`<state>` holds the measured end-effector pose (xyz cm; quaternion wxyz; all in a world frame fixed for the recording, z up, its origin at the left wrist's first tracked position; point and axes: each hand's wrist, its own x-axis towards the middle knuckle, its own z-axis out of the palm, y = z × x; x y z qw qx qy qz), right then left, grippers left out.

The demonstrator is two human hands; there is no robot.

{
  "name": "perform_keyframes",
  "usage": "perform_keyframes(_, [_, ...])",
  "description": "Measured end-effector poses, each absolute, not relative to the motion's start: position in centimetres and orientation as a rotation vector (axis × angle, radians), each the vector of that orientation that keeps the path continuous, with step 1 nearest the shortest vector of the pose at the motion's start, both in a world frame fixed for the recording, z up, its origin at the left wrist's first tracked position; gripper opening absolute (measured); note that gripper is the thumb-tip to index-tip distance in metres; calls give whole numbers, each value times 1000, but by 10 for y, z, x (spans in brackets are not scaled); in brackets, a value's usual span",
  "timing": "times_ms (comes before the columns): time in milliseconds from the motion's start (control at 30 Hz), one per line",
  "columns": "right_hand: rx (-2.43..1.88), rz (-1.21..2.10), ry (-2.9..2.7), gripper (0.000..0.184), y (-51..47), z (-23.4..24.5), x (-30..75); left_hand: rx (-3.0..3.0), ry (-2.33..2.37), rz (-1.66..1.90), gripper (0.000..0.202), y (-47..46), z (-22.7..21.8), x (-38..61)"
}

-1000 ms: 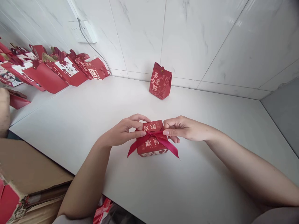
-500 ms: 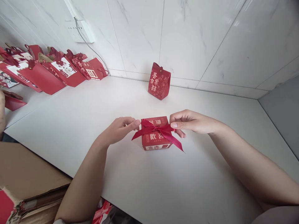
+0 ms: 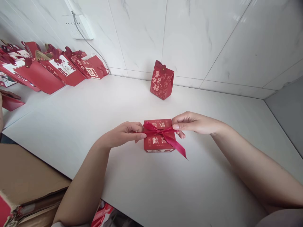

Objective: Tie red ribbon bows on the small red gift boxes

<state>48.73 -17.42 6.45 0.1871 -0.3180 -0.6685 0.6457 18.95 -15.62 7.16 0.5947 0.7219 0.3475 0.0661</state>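
A small red gift box (image 3: 159, 142) with gold characters sits on the white table (image 3: 165, 189) in front of me. A red satin ribbon (image 3: 165, 134) is tied in a bow across its top, one tail hanging off to the lower right. My left hand (image 3: 126, 135) pinches the bow's left loop at the box's left side. My right hand (image 3: 195, 123) pinches the bow's right loop at the box's upper right corner. Both hands are closed on the ribbon.
A red gift bag (image 3: 162, 80) stands upright by the tiled wall behind the box. Several red gift bags and boxes (image 3: 56, 67) lie in a row at the far left under a wall socket (image 3: 80, 26). A cardboard carton (image 3: 26, 186) sits at the lower left.
The bow loops were drawn apart, then my left hand closed back in on the left loop. The box shifted slightly away from me. The left tail is hidden now.
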Motion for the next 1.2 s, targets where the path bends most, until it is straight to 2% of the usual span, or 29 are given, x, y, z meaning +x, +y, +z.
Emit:
perform_keyframes(633, [-906, 1840, -1876, 34, -174, 62, 485, 1833, 669, -79, 36, -155, 76, 178])
perform_keyframes(800, [-877, 1880, -1801, 35, -178, 60, 479, 1865, 1018, 495, 28, -156, 72, 184])
perform_keyframes(900, [-876, 1867, -1781, 36, -176, 57, 476, 1864, 923, 721, 23, -164, 68, 200])
perform_keyframes(1033, [-855, 1827, -1747, 36, -174, 54, 476, 1881, 854, 825, 15, -178, 60, 225])
perform_keyframes(1200, [-840, 1813, -1763, 32, -175, 54, 477, 1952, 909, 739, 11, -187, 56, 237])
